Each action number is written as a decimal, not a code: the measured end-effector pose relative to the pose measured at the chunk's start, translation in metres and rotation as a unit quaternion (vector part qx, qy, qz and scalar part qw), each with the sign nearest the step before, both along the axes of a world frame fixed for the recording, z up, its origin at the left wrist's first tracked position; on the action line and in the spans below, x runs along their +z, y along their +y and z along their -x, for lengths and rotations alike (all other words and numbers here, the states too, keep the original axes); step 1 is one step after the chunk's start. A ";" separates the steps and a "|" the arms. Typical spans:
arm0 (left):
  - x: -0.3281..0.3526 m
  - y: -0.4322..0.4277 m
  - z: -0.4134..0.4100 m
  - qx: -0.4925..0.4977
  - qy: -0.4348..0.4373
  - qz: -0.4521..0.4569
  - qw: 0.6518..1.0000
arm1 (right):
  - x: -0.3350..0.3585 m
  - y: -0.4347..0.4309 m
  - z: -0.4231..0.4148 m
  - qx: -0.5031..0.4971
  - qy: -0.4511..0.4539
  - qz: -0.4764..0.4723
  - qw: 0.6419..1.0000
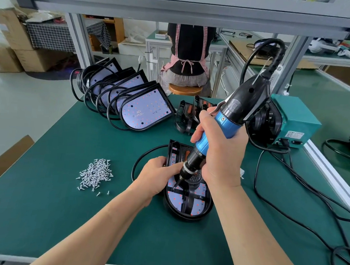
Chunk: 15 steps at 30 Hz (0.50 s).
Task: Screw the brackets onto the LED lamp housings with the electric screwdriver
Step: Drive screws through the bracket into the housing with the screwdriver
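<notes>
the blue-and-black electric screwdriver (229, 121) stood tilted, its bit tip down at the black bracket (191, 197) across the flat-lying lamp housing (175, 212).

Teal pwr box (299, 118) at rt edge of green table (40, 216); cardboard boxes (30, 60) far left bkgd.

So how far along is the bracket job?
Likely done: a few housings with brackets fitted lie behind the work spot. In hand: the left hand holds one housing flat while the right hand grips the electric screwdriver, its bit down at the left side of the bracket. Left: a row of bare housings leans at the back left, and a pile of screws waits.
</notes>
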State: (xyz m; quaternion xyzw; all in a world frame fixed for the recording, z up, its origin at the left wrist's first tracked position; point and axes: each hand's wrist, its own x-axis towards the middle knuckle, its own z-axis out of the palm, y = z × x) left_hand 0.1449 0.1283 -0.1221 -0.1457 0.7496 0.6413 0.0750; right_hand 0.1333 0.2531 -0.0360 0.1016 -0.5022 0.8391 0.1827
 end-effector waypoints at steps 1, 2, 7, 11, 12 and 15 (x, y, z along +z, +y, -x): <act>0.000 0.000 0.000 0.000 0.001 0.001 1.000 | 0.000 0.000 0.000 0.001 0.002 -0.001 1.000; -0.001 0.000 0.000 -0.001 0.003 0.000 1.000 | 0.000 0.000 0.000 0.002 0.004 -0.003 1.000; -0.005 -0.001 0.002 0.002 0.008 0.003 1.000 | -0.003 -0.002 -0.002 0.007 0.008 -0.016 1.000; -0.008 -0.002 0.003 0.001 0.006 0.001 1.000 | -0.006 -0.003 -0.002 0.002 0.014 -0.021 1.000; -0.008 -0.002 0.003 0.000 0.008 -0.001 1.000 | -0.006 -0.002 -0.001 -0.001 0.015 -0.021 1.000; -0.009 -0.001 0.004 -0.002 0.016 -0.005 1.000 | -0.008 -0.001 -0.001 -0.001 0.018 -0.022 1.000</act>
